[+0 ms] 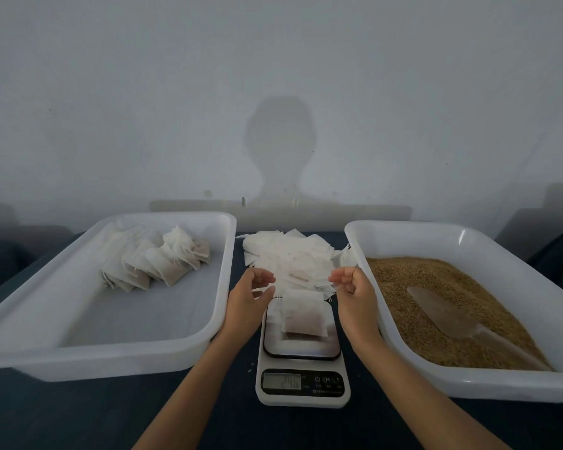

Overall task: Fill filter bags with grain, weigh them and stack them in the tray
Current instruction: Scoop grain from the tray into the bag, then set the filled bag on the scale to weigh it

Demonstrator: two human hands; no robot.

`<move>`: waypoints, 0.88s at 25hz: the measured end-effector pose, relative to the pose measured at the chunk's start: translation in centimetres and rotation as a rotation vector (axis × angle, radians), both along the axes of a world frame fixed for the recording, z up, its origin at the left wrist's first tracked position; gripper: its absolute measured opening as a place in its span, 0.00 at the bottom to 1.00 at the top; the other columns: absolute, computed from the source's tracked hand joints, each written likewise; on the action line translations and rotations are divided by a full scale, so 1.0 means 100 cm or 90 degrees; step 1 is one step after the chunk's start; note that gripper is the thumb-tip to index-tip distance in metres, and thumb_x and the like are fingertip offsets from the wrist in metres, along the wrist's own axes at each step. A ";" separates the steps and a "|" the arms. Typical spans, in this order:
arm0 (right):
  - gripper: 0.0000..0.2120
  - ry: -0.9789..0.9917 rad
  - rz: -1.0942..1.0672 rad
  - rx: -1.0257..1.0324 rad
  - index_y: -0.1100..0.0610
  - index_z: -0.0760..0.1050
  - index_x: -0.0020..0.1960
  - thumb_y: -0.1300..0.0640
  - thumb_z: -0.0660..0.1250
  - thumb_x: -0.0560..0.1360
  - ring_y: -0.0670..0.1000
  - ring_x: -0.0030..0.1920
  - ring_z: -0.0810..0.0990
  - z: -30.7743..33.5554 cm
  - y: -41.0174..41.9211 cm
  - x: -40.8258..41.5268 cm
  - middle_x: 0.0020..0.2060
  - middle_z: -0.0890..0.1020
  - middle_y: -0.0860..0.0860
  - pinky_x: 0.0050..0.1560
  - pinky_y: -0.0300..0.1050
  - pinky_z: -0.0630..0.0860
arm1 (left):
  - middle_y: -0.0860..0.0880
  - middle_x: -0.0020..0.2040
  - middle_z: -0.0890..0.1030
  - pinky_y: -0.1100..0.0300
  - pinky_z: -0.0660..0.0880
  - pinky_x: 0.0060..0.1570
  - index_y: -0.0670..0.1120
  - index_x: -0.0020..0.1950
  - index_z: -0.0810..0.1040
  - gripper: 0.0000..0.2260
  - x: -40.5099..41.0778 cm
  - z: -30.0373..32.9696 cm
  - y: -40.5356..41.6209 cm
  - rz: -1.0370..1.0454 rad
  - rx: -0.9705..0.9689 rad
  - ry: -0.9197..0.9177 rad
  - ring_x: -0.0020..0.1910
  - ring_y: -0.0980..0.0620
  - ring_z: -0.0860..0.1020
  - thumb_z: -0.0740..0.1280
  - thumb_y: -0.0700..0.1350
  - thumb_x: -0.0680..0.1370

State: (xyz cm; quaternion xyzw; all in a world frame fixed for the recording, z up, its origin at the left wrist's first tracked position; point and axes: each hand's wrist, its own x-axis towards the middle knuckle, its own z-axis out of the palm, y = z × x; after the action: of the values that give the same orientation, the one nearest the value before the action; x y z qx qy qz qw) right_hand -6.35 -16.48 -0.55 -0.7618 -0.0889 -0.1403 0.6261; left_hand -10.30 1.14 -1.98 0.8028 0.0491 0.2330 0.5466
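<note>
The fingers of the left hand [251,297] and of the right hand [351,287] were loosely curled and held nothing, hovering on either side of the scale [301,362] with a gap between them. Between and just below them, 1 filled filter bag [304,316] lay on the scale's platform, so weighing looked to be the step in hand; the display was too blurred to read. To the left, the tray [78,323] already held a leaning row of filled bags [153,261] at its far end, with most of its floor bare. Behind the scale, a heap of empty bags [290,254] sat on the dark surface, so much filling seemed left. The right tray [468,235] held grain [403,287] and a scoop [452,316].
</note>
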 end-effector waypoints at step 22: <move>0.08 0.282 -0.041 -0.229 0.51 0.70 0.51 0.58 0.68 0.75 0.52 0.57 0.76 -0.016 0.021 0.029 0.48 0.77 0.47 0.63 0.51 0.68 | 0.56 0.49 0.78 0.66 0.69 0.43 0.50 0.54 0.76 0.14 0.047 -0.008 -0.014 0.011 0.178 0.268 0.48 0.58 0.75 0.72 0.53 0.72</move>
State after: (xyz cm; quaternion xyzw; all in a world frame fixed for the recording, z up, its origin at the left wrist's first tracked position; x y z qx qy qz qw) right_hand -3.47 -14.38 -2.17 -0.8754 0.0509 0.0274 0.4800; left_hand -5.60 -0.28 -2.74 0.9012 0.1359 0.0695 0.4057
